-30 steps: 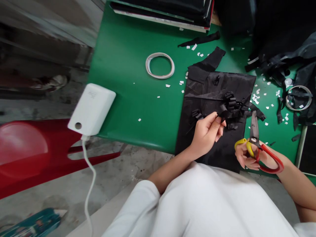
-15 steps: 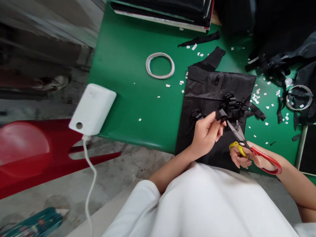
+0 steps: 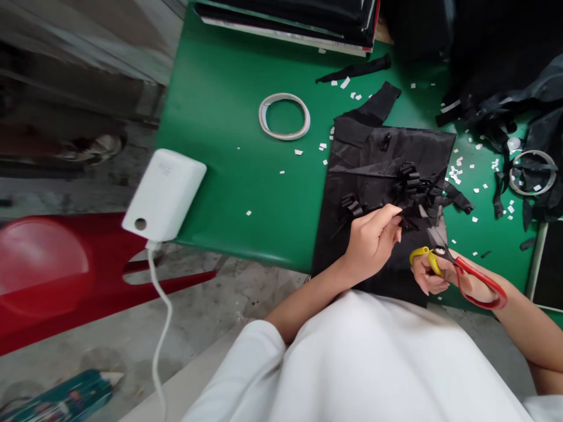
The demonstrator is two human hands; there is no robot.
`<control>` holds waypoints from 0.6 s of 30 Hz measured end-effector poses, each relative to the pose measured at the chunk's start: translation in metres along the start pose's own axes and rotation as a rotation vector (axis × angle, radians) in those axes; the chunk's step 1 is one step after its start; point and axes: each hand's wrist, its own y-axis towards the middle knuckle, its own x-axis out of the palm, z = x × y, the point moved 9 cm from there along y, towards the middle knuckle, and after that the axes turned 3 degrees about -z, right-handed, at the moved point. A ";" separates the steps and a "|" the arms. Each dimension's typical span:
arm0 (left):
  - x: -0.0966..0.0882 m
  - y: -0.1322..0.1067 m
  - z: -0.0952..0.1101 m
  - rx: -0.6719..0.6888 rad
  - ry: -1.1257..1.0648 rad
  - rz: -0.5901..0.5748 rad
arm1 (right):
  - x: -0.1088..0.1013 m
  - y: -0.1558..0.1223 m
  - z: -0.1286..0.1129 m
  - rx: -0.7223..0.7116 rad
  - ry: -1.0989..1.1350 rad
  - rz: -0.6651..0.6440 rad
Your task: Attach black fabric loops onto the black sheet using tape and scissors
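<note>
black strip (image 3: 411,218) is pinched between the thumb and fingers of the left hand (image 3: 372,243), its free part running toward the right; half a second ago this piece stood up in a curl above the fingertips, and now it lies lower and flatter. the left hand has rolled over, so that more of its back faces up, and its grip is together on the strip. clamped in the right hand's (image 3: 448,271) grip are the scissors (image 3: 440,251), one handle yellow, the other red. their blades were together and well apart from the left hand a second ago, then parted and tilted at its fingertips; now they point up more steeply, parted, right beside the strip, though whether it passes between them cannot be told. both hands are over the lower half of the black panel (image 3: 325,246), which has stayed where it was at the edge of the green surface (image 3: 229,193), curled black pieces on top of it. unmoved too are the white scraps (image 3: 455,176) to its right, the tape ring (image 3: 263,117) to its left and the white device (image 3: 165,193) at the surface's left corner.
</note>
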 end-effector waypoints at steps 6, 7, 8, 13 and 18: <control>0.003 0.001 0.000 0.005 -0.005 -0.034 | 0.000 -0.001 -0.008 -0.017 0.085 -0.002; 0.003 0.001 0.000 0.004 -0.006 -0.036 | 0.000 0.000 -0.010 -0.021 0.079 0.003; 0.003 0.001 0.000 0.002 -0.009 -0.037 | 0.000 0.000 -0.013 -0.023 0.068 0.008; 0.003 0.002 0.000 -0.014 -0.010 -0.034 | -0.002 0.006 -0.027 -0.043 -0.007 0.057; 0.002 0.001 -0.002 -0.030 -0.011 -0.028 | -0.006 0.007 -0.026 -0.031 -0.026 0.127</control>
